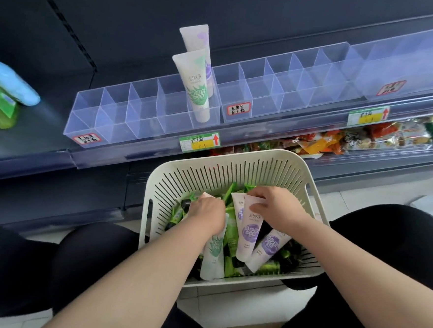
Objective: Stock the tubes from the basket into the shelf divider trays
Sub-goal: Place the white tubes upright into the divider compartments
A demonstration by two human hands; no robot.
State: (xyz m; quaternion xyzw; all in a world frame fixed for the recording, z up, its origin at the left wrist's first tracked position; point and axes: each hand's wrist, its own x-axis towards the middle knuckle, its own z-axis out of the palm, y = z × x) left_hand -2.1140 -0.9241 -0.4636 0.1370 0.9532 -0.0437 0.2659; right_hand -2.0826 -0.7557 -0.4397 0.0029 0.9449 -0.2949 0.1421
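A white slotted basket (225, 169) rests between my knees, filled with white tubes and green packets. My left hand (207, 212) is closed around the top of a white tube with a green label (213, 255). My right hand (271, 206) pinches the flat end of a white tube with a purple label (249, 232). Another purple-label tube (268, 249) lies beside it. On the shelf, clear divider trays (142, 107) hold two upright tubes in one slot: a green-label tube (196, 85) in front and a purple-label tube (198, 39) behind it.
A second clear divider tray (292, 87) and a third (396, 68) continue to the right. Green and blue packages (8, 90) sit at the shelf's left. Snack packets (340, 141) fill the shelf below. Price tags (199, 142) hang on the shelf edge.
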